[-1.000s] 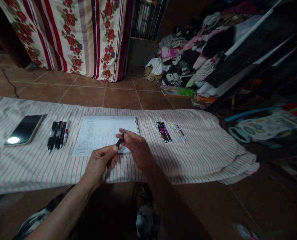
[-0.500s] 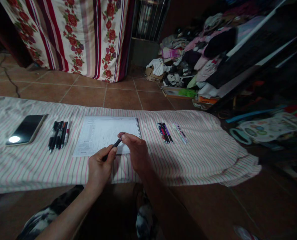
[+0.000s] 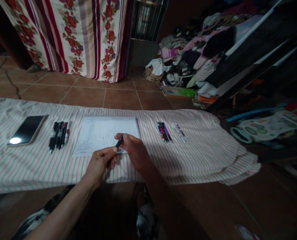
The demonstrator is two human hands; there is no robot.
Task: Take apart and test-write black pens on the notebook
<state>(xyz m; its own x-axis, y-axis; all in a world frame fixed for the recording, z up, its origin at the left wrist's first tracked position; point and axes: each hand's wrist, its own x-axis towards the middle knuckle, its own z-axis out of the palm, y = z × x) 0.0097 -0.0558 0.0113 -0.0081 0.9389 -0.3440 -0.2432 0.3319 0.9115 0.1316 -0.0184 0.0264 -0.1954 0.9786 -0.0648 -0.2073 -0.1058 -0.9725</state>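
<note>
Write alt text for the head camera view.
The left hand and right hand pinch a slim dark pen between them over a white spiral-bound notebook on a pink-striped cloth spread over a brown tiled floor. A row of dark pens and a black smartphone lie left; coloured pens lie right.

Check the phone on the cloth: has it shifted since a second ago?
No. The phone still lies flat on the striped cloth, just left of the black pens, with the same gap between them.
</note>
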